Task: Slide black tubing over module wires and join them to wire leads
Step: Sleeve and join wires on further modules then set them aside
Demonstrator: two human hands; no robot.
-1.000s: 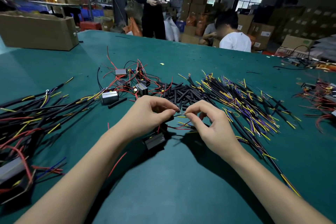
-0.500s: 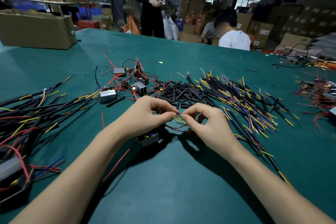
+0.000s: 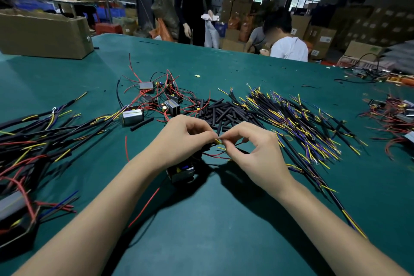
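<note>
My left hand (image 3: 182, 140) and my right hand (image 3: 253, 152) meet fingertip to fingertip over the green table (image 3: 224, 219). Between them they pinch thin yellow wire ends (image 3: 218, 141). Which hand holds the module's wire and which the lead I cannot tell. A small module (image 3: 182, 171) with red wires lies just below my left hand. Behind my hands lies a heap of short black tubing pieces (image 3: 220, 111). A spread of black-sleeved wire leads (image 3: 298, 123) with yellow and purple ends fans out to the right.
Loose modules with red wires (image 3: 156, 96) lie behind my left hand. A pile of joined assemblies (image 3: 29, 141) fills the left side. A cardboard box (image 3: 44, 33) stands far left. More modules (image 3: 394, 112) sit at the right edge. Two people are beyond the table.
The module under my left hand has shifted slightly toward me. Both hands stay joined on the wire ends, with small finger movements.
</note>
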